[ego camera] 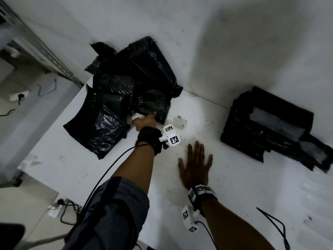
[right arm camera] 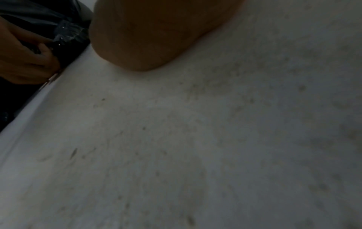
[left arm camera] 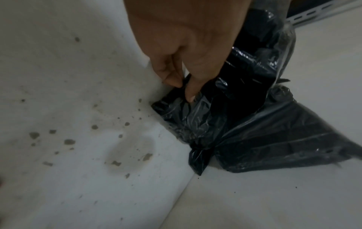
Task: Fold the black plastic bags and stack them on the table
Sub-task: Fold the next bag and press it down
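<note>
A white table, speckled with small grey marks, fills most of the head view and stands against a white wall. At the far left of the table lies a loose heap of crumpled black plastic bags, piled against the wall and spilling toward the table's left edge. One flatter bag lies at the near left of the heap.

The left hand reaches to the near edge of the heap. In the left wrist view its thumb and fingertips are curled down and pinch a fold of one crumpled bag, which rests on the table where it meets the wall. A black strap and a white tagged block sit at the left wrist, with a black cable trailing back along the forearm.

Right of that, nearer the viewer, the right hand lies palm down on bare table, fingers straight and spread, holding nothing. It is well apart from both groups of bags. In the right wrist view the heel of the palm presses on the tabletop.

At the far right, against the wall, lies a stack of folded black bags, flat and roughly squared, with greyish sheen on top.
</note>
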